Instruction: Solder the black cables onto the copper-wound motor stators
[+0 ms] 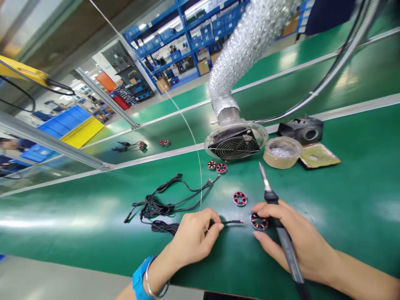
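Note:
My left hand (pixel 198 233) pinches a black cable (pixel 233 222) near its end, with the stripped tip pointing right. A thin pale wire also runs to these fingers. In my right hand (pixel 293 237) lies a soldering iron (pixel 286 243), tip pointing up and away. The thumb and index finger of that hand are beside a round coil stator (pixel 259 221) on the green mat. Just above it sits a red-wound stator (pixel 240 198). Two more stators (pixel 221 168) rest farther back, near the ends of a bundle of black cables (pixel 156 206).
A fume extractor fan (pixel 236 143) on a silver duct (pixel 240 54) stands behind the hands. To its right are a round tub (pixel 282 152), a yellow sponge (pixel 320 156) and a black holder (pixel 301 130). A metal rail (pixel 156 157) crosses the bench.

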### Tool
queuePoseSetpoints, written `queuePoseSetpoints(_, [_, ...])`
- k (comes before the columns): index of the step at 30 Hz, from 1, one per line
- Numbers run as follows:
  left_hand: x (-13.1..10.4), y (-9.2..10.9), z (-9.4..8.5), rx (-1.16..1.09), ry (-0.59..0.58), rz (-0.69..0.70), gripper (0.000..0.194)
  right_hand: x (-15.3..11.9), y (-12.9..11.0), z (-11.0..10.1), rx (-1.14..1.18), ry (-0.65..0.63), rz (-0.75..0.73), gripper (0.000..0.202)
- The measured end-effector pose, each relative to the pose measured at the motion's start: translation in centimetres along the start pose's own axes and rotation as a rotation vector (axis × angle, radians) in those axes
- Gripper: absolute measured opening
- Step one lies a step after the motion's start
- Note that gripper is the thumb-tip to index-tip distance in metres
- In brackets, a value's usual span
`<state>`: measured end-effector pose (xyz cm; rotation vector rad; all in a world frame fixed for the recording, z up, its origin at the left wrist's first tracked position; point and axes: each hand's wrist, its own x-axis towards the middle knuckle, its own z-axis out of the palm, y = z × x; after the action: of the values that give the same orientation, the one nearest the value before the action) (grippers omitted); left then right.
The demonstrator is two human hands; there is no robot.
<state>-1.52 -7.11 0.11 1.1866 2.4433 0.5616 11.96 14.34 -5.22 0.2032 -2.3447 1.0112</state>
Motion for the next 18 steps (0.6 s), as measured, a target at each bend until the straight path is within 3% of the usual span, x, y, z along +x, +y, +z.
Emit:
queuePoseSetpoints(4, [0.2,2.4,0.5,-0.096,0.003,0.025,0.018,0.9,-1.7,-0.5,0.083,0.052,0.073,0.021])
queuePoseSetpoints(9, [2.2,3.7,-0.5,-0.241,-0.050,0.168,0.033,1.7,-1.7,-0.7,0.133,0.100,0.039,0.026])
queuePoseSetpoints(12, [3.5,3.9,-0.6,-0.552,-0.309,0.167,0.039,1.9,-1.4,-0.6,0.212,0.123,-0.045,0.031])
queuePoseSetpoints(14, [4.0,3.9,-0.2,-0.753,-0.501,0.061,0.039,1.8,-1.2,-0.5,0.202,0.140,0.001,0.032])
queuePoseSetpoints(15, [4.1,3.9,0.1,-0.790,-0.525,0.026,0.039,1.8,-1.1,-0.4,0.187,0.145,0.055,0.031])
queuePoseSetpoints(18, [4.0,3.9,0.9,-0.738,-0.396,0.062,0.038,1.6,-0.9,-0.2,0.199,0.121,0.198,0.026])
